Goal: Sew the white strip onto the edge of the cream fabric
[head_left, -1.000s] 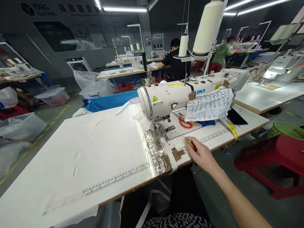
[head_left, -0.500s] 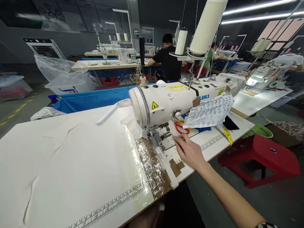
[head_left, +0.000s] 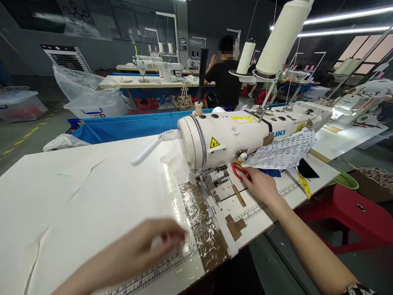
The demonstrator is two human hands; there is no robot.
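Observation:
Under the sewing machine [head_left: 227,141], my right hand [head_left: 260,186] has its fingers closed at the red-handled scissors [head_left: 236,171], partly behind the hanging paper sheet [head_left: 281,151]. A small tool with a wooden handle [head_left: 238,196] lies on the machine bed, left of that hand. My left hand [head_left: 153,241] is over the white table near the printed ruler and clear tape, smeared by motion. Its fingers look curled, and whether it holds anything cannot be made out.
Brown tape [head_left: 199,221] covers the table beside the machine bed. A yellow tape measure [head_left: 304,186] and a dark flat object [head_left: 307,168] lie at the right. A red stool [head_left: 353,213] stands near the table. Thread cones [head_left: 281,39] rise above; a person [head_left: 227,78] sits beyond.
My right hand has moved up and away to the red-handled scissors, and the wooden-handled tool now shows on the bed. My left hand has come into view over the table. The view has shifted slightly.

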